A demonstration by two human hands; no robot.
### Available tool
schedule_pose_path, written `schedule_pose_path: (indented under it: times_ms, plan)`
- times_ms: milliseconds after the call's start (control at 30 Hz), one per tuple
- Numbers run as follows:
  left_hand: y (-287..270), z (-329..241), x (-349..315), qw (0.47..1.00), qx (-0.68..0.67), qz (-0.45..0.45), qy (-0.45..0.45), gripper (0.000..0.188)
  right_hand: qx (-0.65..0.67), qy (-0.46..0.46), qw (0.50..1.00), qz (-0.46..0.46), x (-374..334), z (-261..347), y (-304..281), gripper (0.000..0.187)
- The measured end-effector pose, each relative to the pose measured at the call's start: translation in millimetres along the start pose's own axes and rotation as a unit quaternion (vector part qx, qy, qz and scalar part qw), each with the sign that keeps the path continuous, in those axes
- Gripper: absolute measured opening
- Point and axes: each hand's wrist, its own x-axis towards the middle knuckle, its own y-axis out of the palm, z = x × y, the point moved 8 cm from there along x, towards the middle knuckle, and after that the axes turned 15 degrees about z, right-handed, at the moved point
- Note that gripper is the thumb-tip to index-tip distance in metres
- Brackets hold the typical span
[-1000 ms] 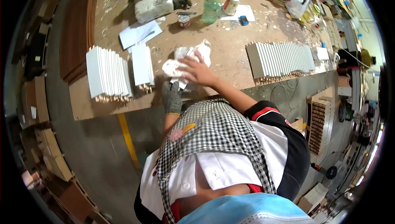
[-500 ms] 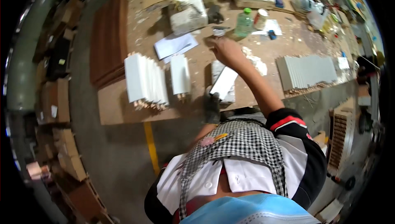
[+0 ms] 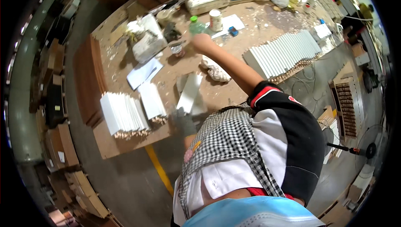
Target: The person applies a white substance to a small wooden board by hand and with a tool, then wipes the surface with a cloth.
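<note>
A dark grey glove covers my left hand (image 3: 182, 119), closed on the near end of a narrow white board (image 3: 190, 93). That board lies slanted over a pale block (image 3: 199, 105) near the table's front edge. My bare right hand (image 3: 201, 43) reaches far across the table, in front of a green plastic bottle with a green cap (image 3: 196, 25). It hides the bottle's lower part; its fingers do not show clearly, and I cannot tell whether they touch the bottle. A small cup (image 3: 178, 51) with a flat tool across its top stands left of this hand.
White board stacks (image 3: 125, 112) stand at left, beside dark brown panels (image 3: 85, 79). A row of grey-white boards (image 3: 284, 56) occupies the right side. A crumpled white cloth (image 3: 216, 69), a white can (image 3: 215, 20) and a caked white block (image 3: 149, 39) are on the table (image 3: 167, 74).
The view has turned and shifted, so the table sits differently in it. My right hand has moved from the small cup to the green bottle. My left hand stays at the white board.
</note>
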Motion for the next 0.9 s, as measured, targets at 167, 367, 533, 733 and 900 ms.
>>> schedule_pose_path:
  times_ms: [167, 367, 533, 733, 900]
  plan:
    - [5.3, 8.1, 2.7, 0.997, 0.043, -0.049, -0.046, 0.047, 0.037, 0.266, 0.950, -0.158, 1.6, -235.9, 83.3, 0.023]
    - [37.8, -5.8, 18.0, 0.994, 0.036, -0.075, -0.064, 0.035, 0.036, 0.183, 0.971, -0.147, 25.8, -308.3, 97.3, 0.025]
    - [21.5, -0.1, 9.1, 0.992, 0.009, -0.108, -0.061, 0.036, 0.131, 0.132, 0.972, -0.142, 57.5, -309.5, 103.1, 0.025]
    - [18.9, 15.5, 34.5, 0.989, -0.103, -0.096, -0.037, 0.040, 0.052, 0.171, 0.971, -0.158, 76.0, -385.6, 119.2, 0.031]
    - [27.2, 7.2, 26.1, 0.974, -0.175, -0.134, -0.046, 0.046, 0.170, 0.065, 0.949, -0.256, 24.8, -283.3, 63.8, 0.038]
